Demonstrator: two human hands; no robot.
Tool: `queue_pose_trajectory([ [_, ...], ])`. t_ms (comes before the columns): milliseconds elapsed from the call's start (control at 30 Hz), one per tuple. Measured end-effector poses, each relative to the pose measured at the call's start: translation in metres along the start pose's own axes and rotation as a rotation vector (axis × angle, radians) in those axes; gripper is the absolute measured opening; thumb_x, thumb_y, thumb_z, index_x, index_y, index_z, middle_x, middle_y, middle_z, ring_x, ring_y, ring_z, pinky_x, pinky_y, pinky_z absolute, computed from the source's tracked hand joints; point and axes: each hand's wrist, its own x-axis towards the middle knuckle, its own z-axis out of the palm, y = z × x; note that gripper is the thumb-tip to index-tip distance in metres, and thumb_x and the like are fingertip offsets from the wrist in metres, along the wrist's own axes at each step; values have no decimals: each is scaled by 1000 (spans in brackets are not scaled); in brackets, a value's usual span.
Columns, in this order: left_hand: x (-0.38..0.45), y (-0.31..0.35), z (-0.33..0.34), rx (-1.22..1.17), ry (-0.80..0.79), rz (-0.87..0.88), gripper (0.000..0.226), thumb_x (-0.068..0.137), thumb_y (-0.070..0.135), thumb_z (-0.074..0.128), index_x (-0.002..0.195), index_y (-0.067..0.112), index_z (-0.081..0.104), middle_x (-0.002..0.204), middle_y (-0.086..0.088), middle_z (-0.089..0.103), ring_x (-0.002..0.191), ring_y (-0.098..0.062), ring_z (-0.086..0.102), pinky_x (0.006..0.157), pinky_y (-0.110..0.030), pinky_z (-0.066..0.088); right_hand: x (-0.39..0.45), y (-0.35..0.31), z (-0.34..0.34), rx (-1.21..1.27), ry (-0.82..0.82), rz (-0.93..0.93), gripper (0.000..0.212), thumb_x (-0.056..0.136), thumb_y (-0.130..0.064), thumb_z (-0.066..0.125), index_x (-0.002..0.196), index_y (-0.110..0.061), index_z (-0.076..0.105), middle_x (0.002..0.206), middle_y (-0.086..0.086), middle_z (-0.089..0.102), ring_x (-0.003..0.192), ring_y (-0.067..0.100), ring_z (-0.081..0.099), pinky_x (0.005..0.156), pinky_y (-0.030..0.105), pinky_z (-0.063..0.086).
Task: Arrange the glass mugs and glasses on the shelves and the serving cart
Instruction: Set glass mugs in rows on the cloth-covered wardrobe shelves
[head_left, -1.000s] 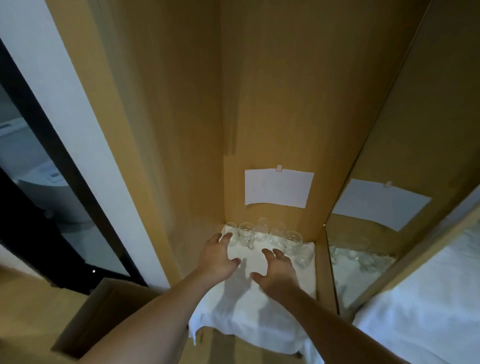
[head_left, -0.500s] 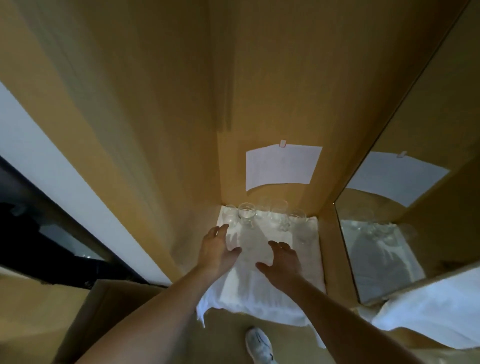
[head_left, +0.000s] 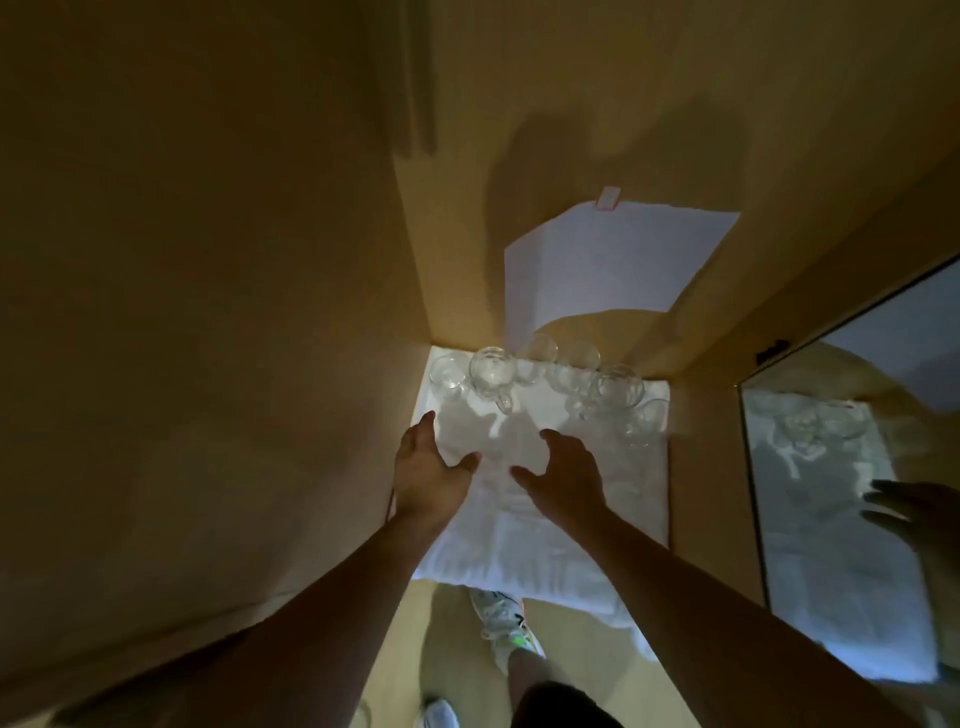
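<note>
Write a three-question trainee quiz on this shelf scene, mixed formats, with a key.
1. True or false: the left hand grips a glass mug.
2. Multiple choice: the glasses stand on A) bare wood, B) a white cloth, C) a tray.
3. Fill in: the sheet of paper hangs on the cupboard's ____ wall.

Key: 1 false, both the left hand and the right hand are open over the cloth, short of the glasses; 2 B; 3 back.

Glass mugs (head_left: 540, 382) overlap (count unclear); mirror (head_left: 857, 467) cropped.
</note>
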Motion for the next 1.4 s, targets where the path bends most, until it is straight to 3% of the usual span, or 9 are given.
queue_pose_trajectory([
  [67,19,-8,18,-28,11,-7,89,78,40,83,150,12,41,147,-10,47,136,-27,44,104,-22,29,25,5,8,29,1,25,80,88,-53,69,152,-18,37,151,11,43,141,29,38,113,37,32],
  [233,62,-27,53,-17,27,-94,96,80,43,81,157,16,29,158,-7,37,146,-25,33,118,-39,31,83,15,35,95,-33,59,79,88,-51,70,151,-16,38,151,11,44,141,28,40,114,38,35],
  [433,123,-48,79,-43,67,-126,94,75,42,86,152,17,37,148,-7,48,136,-25,45,112,-46,40,140,23,67,166,-55,95,75,89,-49,70,150,-17,41,148,13,47,138,28,44,111,38,36],
  [500,140,-55,89,-74,90,-128,95,72,41,88,150,19,40,146,-4,50,133,-20,48,110,-40,42,156,27,78,201,-57,114,76,88,-49,71,150,-17,41,148,14,47,138,29,45,111,38,36],
  [667,173,-74,110,-168,151,-91,95,67,33,93,146,17,43,117,25,44,101,25,37,82,9,24,191,38,107,289,-81,157,77,88,-48,72,151,-20,39,149,14,46,135,30,48,107,38,39],
  [833,203,-86,123,-201,145,-63,94,63,33,95,142,21,46,133,4,58,123,-12,53,106,-33,44,214,38,128,423,-105,191,66,86,-48,73,142,-27,46,141,7,53,126,25,53,102,38,46],
  [1000,224,-95,132,-308,148,-76,91,60,15,97,138,13,50,133,-5,61,126,-23,57,106,-50,47,233,34,137,478,-106,157,29,87,-46,74,104,-25,63,110,-10,68,109,13,63,98,36,50],
  [1267,213,-100,133,-297,191,-71,78,58,20,98,122,28,54,117,9,63,112,-17,62,96,-47,54,220,42,135,489,-140,213,39,89,-51,69,80,-13,66,89,1,72,95,20,67,96,43,52],
  [1400,187,-101,126,-312,147,-93,85,58,22,98,131,23,55,122,7,63,112,-17,63,96,-45,56,200,45,126,505,-115,244,43,89,-49,69,77,-8,67,83,4,72,88,22,67,95,46,52],
])
